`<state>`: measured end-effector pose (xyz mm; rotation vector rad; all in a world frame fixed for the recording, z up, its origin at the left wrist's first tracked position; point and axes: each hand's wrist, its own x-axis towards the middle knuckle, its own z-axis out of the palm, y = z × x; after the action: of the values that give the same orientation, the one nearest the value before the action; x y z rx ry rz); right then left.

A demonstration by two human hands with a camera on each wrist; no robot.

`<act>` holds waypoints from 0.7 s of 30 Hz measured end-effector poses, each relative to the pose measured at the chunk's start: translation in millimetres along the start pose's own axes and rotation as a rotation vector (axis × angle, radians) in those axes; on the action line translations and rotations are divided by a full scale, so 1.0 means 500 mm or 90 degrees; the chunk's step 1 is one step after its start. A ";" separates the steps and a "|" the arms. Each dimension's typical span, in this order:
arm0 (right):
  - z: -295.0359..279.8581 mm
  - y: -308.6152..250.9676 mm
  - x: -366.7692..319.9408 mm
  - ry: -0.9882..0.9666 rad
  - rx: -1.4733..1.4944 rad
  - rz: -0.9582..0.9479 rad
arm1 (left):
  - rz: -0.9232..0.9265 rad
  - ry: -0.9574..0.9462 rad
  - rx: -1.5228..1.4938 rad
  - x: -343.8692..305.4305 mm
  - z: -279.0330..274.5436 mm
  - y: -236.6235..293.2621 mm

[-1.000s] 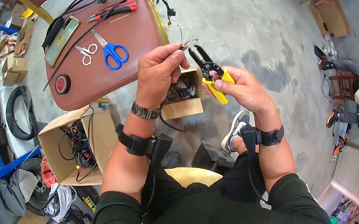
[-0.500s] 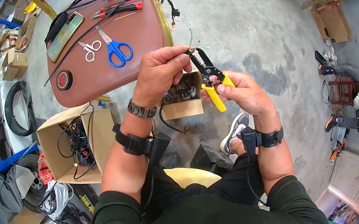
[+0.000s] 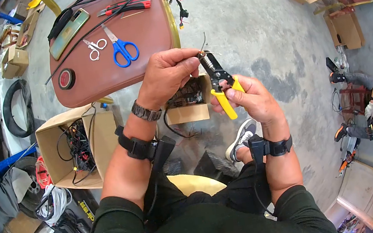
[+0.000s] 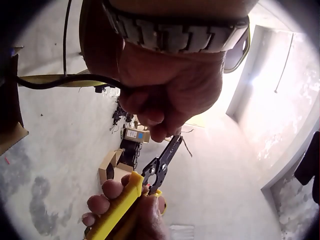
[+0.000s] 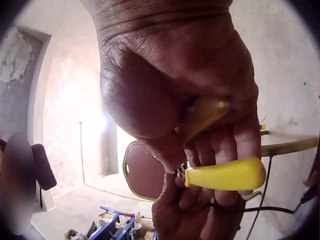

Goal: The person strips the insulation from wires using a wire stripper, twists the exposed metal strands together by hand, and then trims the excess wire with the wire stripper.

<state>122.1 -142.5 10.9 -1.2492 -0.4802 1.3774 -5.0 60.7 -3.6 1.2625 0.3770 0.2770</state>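
- The left hand [image 3: 168,73] pinched the cable [image 4: 65,79] between thumb and forefinger, thin wires [image 3: 204,41] poking out past the fingertips.
- The right hand [image 3: 255,99] had its fingers curled round the strippers [image 3: 217,75] by the yellow handles; the jaws met the wires just beside the left fingertips.
- Over on the chair [image 3: 99,83] lay blue scissors [image 3: 125,53], tape [image 3: 66,79] and a phone [image 3: 69,33].

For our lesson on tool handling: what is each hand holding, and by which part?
Right hand: wire stripper, by its yellow handles. Left hand: black cable, near its end.
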 end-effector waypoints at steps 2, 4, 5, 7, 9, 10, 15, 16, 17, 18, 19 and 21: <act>0.002 -0.001 -0.002 0.007 0.001 -0.003 | 0.011 0.006 -0.012 0.001 0.007 0.000; 0.007 -0.003 -0.004 0.017 0.005 -0.009 | 0.045 0.015 -0.005 0.002 0.011 -0.003; 0.007 -0.004 -0.005 0.018 0.002 -0.008 | 0.062 0.019 -0.002 0.002 0.013 -0.004; 0.008 -0.004 -0.006 0.021 -0.002 -0.007 | 0.063 0.025 -0.012 0.002 0.015 -0.006; 0.010 -0.002 -0.007 0.023 0.016 -0.008 | 0.061 0.025 -0.034 0.003 0.016 -0.007; 0.011 0.000 -0.007 0.025 0.024 -0.008 | 0.059 0.021 -0.050 0.003 0.015 -0.008; 0.010 0.002 -0.006 -0.001 0.075 -0.003 | 0.060 0.050 -0.043 -0.001 0.024 -0.001; 0.011 0.002 -0.007 -0.005 0.085 -0.002 | 0.063 0.058 -0.033 -0.002 0.025 -0.001; 0.011 0.003 -0.008 -0.009 0.092 -0.004 | 0.065 0.066 -0.023 -0.003 0.026 -0.002; 0.011 0.006 -0.008 -0.013 0.099 -0.006 | 0.072 0.066 -0.035 -0.003 0.029 -0.001; 0.011 0.009 -0.009 -0.016 0.105 -0.008 | 0.079 0.066 -0.047 -0.004 0.031 -0.001; 0.010 0.014 -0.010 -0.035 0.144 -0.001 | 0.087 0.066 -0.067 -0.006 0.033 0.001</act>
<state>113.4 -147.1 8.8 -1.0285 -0.3523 1.4256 -0.7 45.2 1.7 1.1754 0.3610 0.4752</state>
